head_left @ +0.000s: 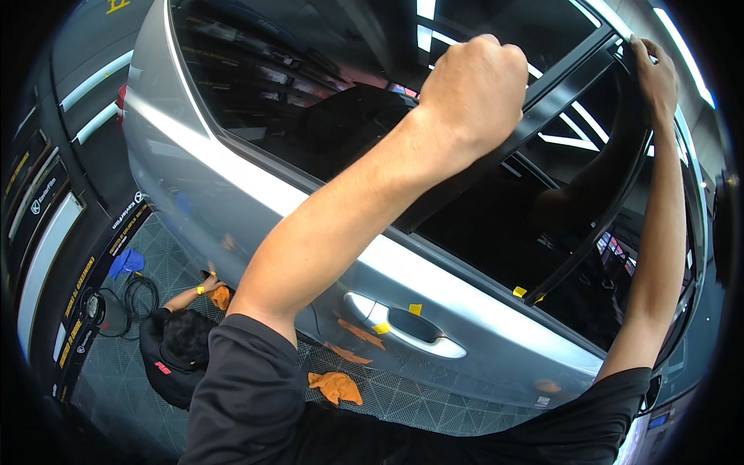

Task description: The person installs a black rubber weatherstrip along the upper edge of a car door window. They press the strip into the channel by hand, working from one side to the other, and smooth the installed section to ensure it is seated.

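Left hand (474, 89), clenched, presses the dark window glass (310, 116) while right hand (655, 77) grips the door frame's upper edge (620, 39), steadying both against the silver car door (256, 194).

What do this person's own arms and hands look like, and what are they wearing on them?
Both arms are bare from above the elbow down. Short black sleeves cover only the upper arms, the left sleeve and the right sleeve. The left hand and right hand wear no gloves. No watch, ring or wristband shows.
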The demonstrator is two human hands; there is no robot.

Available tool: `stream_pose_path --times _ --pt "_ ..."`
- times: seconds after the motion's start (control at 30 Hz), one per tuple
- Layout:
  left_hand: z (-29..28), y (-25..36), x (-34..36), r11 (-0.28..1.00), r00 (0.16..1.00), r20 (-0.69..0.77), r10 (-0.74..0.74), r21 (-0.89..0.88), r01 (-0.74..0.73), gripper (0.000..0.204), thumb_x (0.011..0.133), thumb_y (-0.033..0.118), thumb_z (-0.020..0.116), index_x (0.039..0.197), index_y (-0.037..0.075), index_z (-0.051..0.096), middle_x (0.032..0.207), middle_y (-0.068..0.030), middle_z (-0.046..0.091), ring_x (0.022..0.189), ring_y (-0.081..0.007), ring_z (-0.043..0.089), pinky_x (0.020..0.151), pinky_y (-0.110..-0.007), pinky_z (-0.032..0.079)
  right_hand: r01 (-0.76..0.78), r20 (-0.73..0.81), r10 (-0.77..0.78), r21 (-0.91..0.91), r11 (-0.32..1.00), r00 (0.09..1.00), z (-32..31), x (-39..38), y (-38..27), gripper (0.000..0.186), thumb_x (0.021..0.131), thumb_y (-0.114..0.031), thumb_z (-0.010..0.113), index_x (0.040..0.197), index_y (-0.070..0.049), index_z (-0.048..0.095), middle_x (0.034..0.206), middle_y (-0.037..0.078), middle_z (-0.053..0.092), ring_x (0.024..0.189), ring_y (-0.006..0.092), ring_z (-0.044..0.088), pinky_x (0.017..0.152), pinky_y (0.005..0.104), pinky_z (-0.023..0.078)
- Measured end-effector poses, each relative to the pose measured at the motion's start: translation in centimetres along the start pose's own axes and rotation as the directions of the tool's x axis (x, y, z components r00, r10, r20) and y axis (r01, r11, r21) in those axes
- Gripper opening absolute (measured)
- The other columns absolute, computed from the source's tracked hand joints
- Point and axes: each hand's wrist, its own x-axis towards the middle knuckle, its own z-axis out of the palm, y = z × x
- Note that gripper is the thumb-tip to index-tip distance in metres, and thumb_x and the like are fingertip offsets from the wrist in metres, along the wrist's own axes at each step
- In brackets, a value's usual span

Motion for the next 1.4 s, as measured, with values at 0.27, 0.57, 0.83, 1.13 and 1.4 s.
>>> stream_pose_path --times 0.27,0.57,0.83,1.13,1.4 --pt "0.3 0.3 -0.1 0.998 0.999 -0.009 0.053 0.044 -0.053 0.01 0.085 -0.006 0.066 0.085 -0.008 0.075 0.078 -0.0246 0.073 0.073 -0.0362 0.077 0.071 -0.04 0.066 -0.017 0.008 0.017 -0.001 1.0 1.0 -0.3 -0.3 -0.5 0.061 0.097 -0.062 0.059 0.132 -0.015 0.075 0.131 0.015 0.073 0.121 0.0334 0.069 0.105 0.0427 0.05" --pt "0.1 0.4 0.3 0.989 0.989 0.092 0.12 0.075 -0.127 0.011 0.086 -0.005 0.064 0.086 -0.009 0.075 0.079 -0.0259 0.074 0.074 -0.0368 0.078 0.072 -0.04 0.067 0.0 -0.001 0.0 0.007 1.0 1.0 0.0 -0.1 -0.2 0.062 0.096 -0.063 0.058 0.133 -0.016 0.074 0.133 0.014 0.073 0.122 0.0335 0.069 0.106 0.0433 0.05" --pt "0.7 0.4 0.6 0.999 0.999 -0.003 0.046 0.012 -0.046 0.004 0.079 -0.003 0.074 0.081 -0.007 0.075 0.081 -0.0286 0.072 0.077 -0.0396 0.078 0.072 -0.041 0.066 0.024 0.002 -0.024 -0.01 1.0 1.0 0.1 0.1 0.1 0.062 0.096 -0.064 0.058 0.133 -0.016 0.074 0.134 0.014 0.072 0.124 0.0336 0.068 0.107 0.0435 0.049" --pt "0.3 0.3 1.2 0.998 0.998 -0.033 -0.057 0.011 0.057 0.014 0.086 -0.004 0.064 0.088 -0.009 0.077 0.081 -0.0263 0.074 0.078 -0.0357 0.078 0.071 -0.038 0.067 -0.01 0.018 0.01 -0.002 1.0 1.0 0.3 0.0 0.1 0.061 0.097 -0.062 0.058 0.133 -0.015 0.074 0.134 0.015 0.072 0.122 0.0343 0.068 0.106 0.0425 0.05" --pt "0.7 0.4 1.9 1.0 1.0 0.0 -0.015 0.027 0.015 0.011 0.079 -0.002 0.066 0.082 -0.006 0.076 0.076 -0.0269 0.073 0.076 -0.0403 0.077 0.075 -0.044 0.065 0.015 -0.04 -0.016 -0.02 1.0 0.999 0.1 0.1 -0.1 0.061 0.097 -0.061 0.059 0.132 -0.014 0.074 0.133 0.015 0.072 0.121 0.0334 0.068 0.105 0.0419 0.05"
